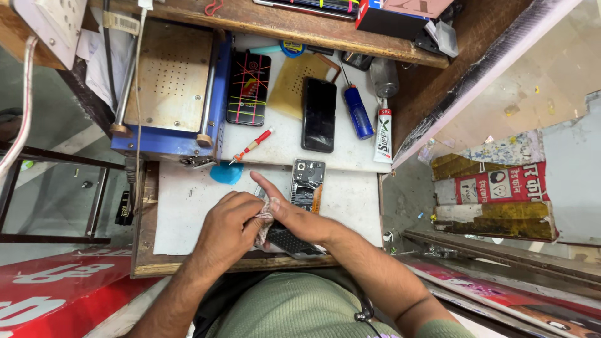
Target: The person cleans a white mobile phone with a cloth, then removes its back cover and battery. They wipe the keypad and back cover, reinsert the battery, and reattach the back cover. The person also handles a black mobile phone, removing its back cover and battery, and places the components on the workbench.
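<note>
Left hand: fist loosely curled, knuckles up, forearm entering from 7 o'clock. Right hand: laid over the left's fingertips, index finger extended toward 11 o'clock, forearm entering from 5 o'clock. Hands touching at centre; both arms bare.
</note>
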A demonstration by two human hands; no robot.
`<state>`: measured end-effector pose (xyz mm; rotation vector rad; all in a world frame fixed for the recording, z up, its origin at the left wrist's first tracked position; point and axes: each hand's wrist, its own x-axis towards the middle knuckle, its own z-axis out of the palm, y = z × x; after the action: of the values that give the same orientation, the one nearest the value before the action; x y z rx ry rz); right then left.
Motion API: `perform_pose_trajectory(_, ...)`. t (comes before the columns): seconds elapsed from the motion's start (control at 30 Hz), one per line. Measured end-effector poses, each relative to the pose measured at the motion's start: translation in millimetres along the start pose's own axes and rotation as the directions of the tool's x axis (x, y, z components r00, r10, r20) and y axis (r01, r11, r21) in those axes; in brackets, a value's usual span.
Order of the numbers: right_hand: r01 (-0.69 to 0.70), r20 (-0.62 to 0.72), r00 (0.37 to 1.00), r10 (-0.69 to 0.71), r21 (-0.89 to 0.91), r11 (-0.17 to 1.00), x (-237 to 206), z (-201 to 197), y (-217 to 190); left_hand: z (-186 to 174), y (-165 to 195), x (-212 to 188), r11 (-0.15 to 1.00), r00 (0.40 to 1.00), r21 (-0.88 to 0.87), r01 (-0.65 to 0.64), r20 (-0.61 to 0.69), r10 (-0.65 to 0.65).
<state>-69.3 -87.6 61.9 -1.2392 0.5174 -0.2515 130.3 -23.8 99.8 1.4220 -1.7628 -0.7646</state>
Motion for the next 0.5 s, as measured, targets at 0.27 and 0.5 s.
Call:
perform_pose_trajectory(0.27, 0.085, -0.087, 0.995, -0.047, 0.513, 0.854, -3, -6, 13, -20, -21, -13, 0.982, 0.981, 0.063, 0.18, -0.081, -0.175)
perform_pose_trajectory(0.5, 0.286, -0.228, 0.957, -0.177, 0.677, 0.678, 10, -12, 1, -17, -31, -35, 0.78, 0.879, -0.432, 0.452, 0.067, -0.472)
